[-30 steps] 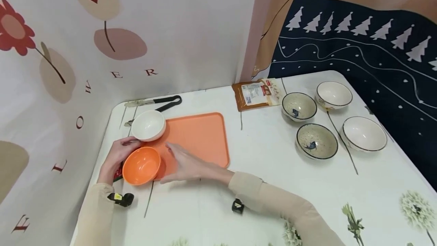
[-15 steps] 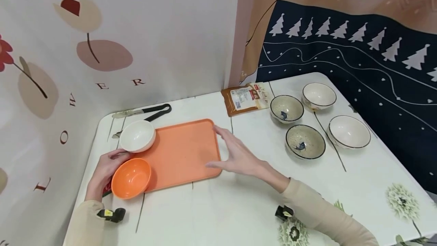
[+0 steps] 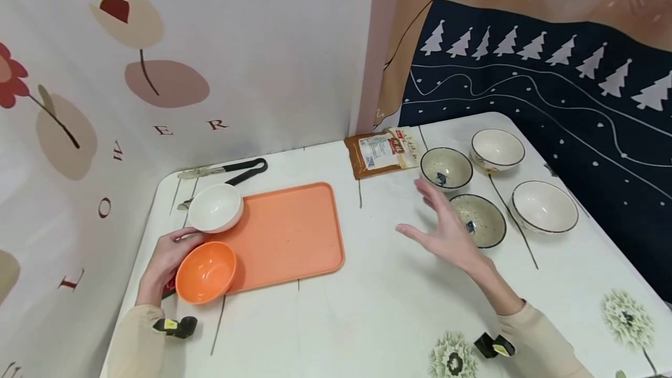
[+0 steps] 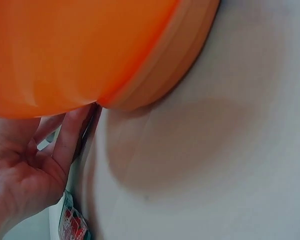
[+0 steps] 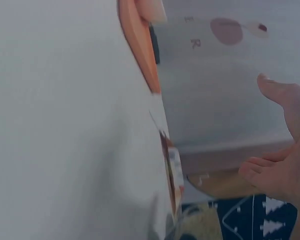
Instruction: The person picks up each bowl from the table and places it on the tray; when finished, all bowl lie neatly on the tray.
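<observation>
My left hand (image 3: 167,260) lies at the left side of an orange bowl (image 3: 206,273), its fingertips between that bowl and a white bowl (image 3: 216,209). In the left wrist view the orange bowl (image 4: 65,55) hides part of the fingers. Both bowls sit at the left end of an orange tray (image 3: 286,232). My right hand (image 3: 446,229) hovers with thumb and fingers spread, holding nothing. Nearest to it are two speckled bowls with a blue fish motif, the farther one (image 3: 446,167) and the nearer one (image 3: 485,220), partly covered by the hand.
Two cream bowls stand at the right, one farther back (image 3: 497,149) and one closer (image 3: 545,207). A brown-and-white food packet (image 3: 382,152) lies by the back edge. Black-handled tongs (image 3: 244,168) lie behind the white bowl. A red packet (image 4: 72,225) shows under the left hand.
My right hand has moved from beside the orange bowl, across the tray, to the speckled bowls on the right. The left hand stays beside the orange bowl. The head view has shifted slightly.
</observation>
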Available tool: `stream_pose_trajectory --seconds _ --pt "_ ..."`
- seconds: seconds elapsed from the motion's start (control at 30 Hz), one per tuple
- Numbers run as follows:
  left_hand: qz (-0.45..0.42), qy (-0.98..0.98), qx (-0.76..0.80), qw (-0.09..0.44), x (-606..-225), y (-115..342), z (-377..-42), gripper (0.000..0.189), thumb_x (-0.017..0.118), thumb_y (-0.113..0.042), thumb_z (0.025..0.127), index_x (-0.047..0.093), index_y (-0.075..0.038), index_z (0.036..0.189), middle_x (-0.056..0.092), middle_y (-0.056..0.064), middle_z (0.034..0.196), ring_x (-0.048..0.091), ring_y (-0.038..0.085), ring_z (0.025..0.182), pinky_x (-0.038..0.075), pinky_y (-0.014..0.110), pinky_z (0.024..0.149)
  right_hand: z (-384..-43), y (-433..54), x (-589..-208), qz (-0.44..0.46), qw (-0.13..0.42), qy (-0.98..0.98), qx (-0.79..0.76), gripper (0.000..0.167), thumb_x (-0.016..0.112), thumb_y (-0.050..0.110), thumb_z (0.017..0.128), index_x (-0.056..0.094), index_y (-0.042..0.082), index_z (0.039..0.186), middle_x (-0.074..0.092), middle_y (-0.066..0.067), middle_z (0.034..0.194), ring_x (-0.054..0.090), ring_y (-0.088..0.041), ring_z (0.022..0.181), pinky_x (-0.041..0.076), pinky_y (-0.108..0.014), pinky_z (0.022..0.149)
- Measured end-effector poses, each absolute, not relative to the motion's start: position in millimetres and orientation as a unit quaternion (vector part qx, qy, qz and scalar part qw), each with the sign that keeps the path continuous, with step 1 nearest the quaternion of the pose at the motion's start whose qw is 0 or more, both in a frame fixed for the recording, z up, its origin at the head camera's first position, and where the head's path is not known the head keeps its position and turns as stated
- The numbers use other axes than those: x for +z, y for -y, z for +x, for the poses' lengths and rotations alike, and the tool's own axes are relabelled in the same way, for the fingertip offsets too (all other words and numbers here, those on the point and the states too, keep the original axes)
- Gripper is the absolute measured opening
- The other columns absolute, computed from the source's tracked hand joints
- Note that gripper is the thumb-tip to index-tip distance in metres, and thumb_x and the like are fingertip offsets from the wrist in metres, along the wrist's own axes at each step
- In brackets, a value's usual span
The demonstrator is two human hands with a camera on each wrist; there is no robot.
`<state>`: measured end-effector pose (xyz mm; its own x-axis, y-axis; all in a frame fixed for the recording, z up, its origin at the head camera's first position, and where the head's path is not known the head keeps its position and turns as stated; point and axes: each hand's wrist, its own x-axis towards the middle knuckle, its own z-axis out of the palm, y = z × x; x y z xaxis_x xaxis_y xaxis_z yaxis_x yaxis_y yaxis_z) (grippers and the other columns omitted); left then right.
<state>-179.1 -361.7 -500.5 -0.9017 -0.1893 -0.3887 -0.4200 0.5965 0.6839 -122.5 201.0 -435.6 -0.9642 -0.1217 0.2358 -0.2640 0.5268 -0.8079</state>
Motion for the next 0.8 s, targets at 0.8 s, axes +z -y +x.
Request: stream_pose_trajectory --seconds 0.8 --pt "-0.191 -0.869 0.44 0.122 -503 359 -172 0.073 0.066 -0.053 0.094 0.051 -0.004 0.146 0.064 0.014 0.136 0.059 0.007 0.11 0.058 0.015 0.074 -82 -290 -469 -0.049 0.099 0.924 0.365 0.125 0.094 0.034 0.07 0.016 -0.009 0.157 0.022 -0.039 0.157 0.023 -0.059 0.144 0.025 -0.074 0.111"
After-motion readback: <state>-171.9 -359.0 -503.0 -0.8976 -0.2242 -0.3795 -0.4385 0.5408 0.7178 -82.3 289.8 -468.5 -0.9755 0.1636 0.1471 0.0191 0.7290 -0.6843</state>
